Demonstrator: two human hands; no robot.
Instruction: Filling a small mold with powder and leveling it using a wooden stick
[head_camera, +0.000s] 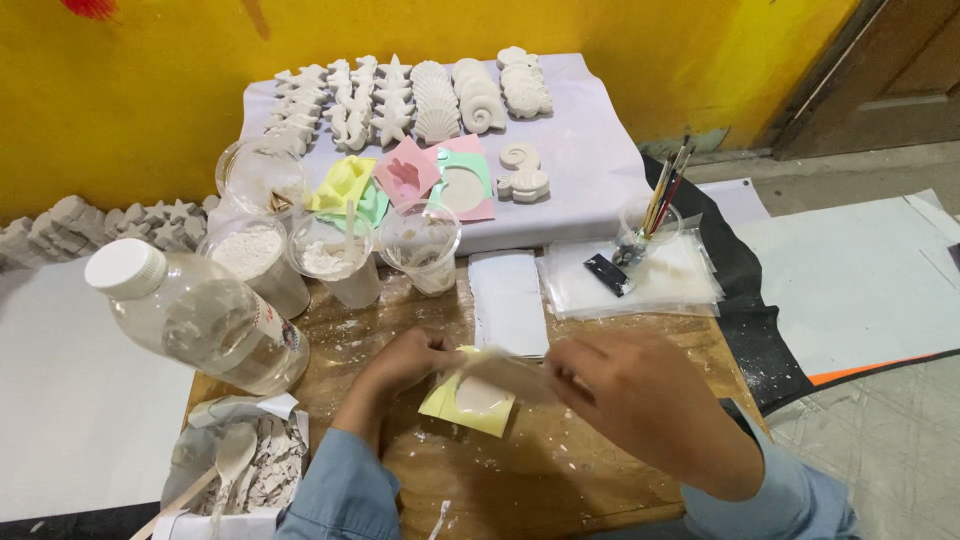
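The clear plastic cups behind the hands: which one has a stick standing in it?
The middle cup of the front three. A pale stick rises from its white powder; the cups beside it show none.

Mould (440, 403): yellow, white filling. Moulds: yellow (340, 182), pink (405, 172), green (462, 185). Casts (400, 100): white, on lilac cloth (585, 150). Bottle (200, 315): clear, white cap. Wall (150, 80): yellow. Sleeves (345, 495): blue. Table (520, 470): brown wood, white dust.

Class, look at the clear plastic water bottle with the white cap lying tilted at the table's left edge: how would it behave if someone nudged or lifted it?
The clear plastic water bottle is round and lies tilted on its side, so it would probably roll. It looks largely full, so likely heavy. Its white cap is on, so spilling seems unlikely.
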